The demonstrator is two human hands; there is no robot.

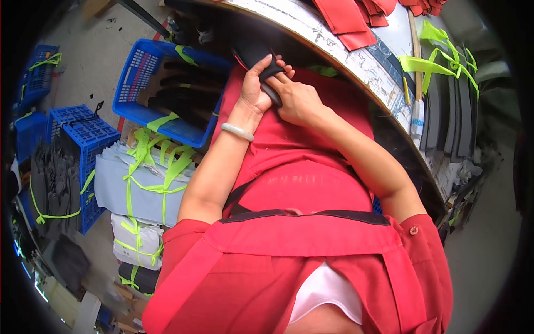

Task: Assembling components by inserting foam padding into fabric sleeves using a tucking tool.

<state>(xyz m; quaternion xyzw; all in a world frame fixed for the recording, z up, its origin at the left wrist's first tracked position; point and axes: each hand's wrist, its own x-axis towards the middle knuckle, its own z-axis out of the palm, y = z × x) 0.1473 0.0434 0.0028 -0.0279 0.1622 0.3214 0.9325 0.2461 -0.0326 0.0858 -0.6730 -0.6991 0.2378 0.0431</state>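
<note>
- Below the curved edge of the worktable (356,61), over my lap, both my hands meet on one dark piece, a flat black strip of material (257,55) with a thin red line along one edge.
- From that table edge my red apron (300,183) runs down toward me, and my two bare forearms lie across it, converging upward so that the wrists nearly meet just under the table rim.
- Left of the table, on the floor, stands a blue crate (139,67) with more dark pieces in it; nearer to me lie grey bundles (119,186) tied with yellow-green tape.
- On the table itself lie red pieces (347,19) and a row of dark grey strips (450,106) bound with the same tape.
- The black strip has its long axis running from upper left, toward the table edge, down to lower right between my hands; its upper end sticks out free above my fingers.
- My left hand (257,83) is closed around the strip's middle, fingers wrapped over its top face, knuckles up, a pale bangle (237,131) at the wrist.
- My right hand (297,100) is curled shut on the strip's lower end, touching the left hand; I cannot tell how the thumb sits, since it is hidden.
</note>
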